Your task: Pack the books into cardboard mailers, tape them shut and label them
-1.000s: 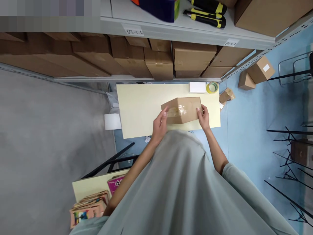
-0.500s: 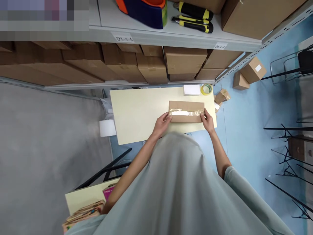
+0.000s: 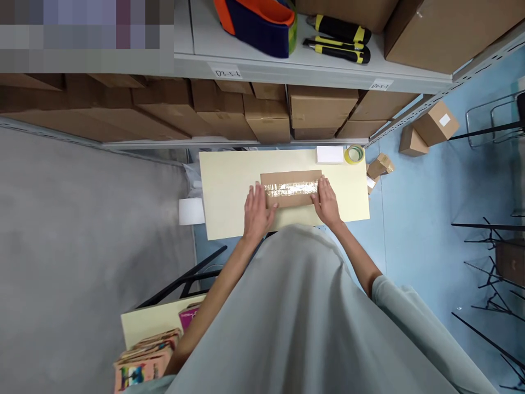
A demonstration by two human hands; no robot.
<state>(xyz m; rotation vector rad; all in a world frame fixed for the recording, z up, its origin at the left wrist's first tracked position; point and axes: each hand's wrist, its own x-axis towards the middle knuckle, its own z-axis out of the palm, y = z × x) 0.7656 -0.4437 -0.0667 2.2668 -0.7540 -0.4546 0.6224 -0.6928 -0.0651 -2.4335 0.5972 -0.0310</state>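
Observation:
A flat cardboard box (image 3: 291, 178) with shiny clear tape along its middle sits over the cream tabletop (image 3: 229, 219). My left hand (image 3: 257, 212) is at the box's left end, fingers stretched forward and thumb toward its near corner. At the opposite end, my right hand (image 3: 327, 203) has its fingers extended along the edge, the thumb near the front corner. Both hands look open and touch or nearly touch the box's sides. Whether the box rests fully on the tabletop is hard to tell.
Behind the box are a white box (image 3: 330, 155) and a yellow tape roll (image 3: 354, 154). A metal shelf (image 3: 283, 68) above holds cardboard boxes, a tape dispenser (image 3: 262, 27) and utility knives (image 3: 340, 44). Magazines (image 3: 143, 361) are stacked at lower left; small cartons (image 3: 380, 165) lie to the right.
The box has shifted left over the tabletop. Both hands have gone from gripping its ends with bent fingers to stretched fingers alongside it. The camera view has shifted slightly.

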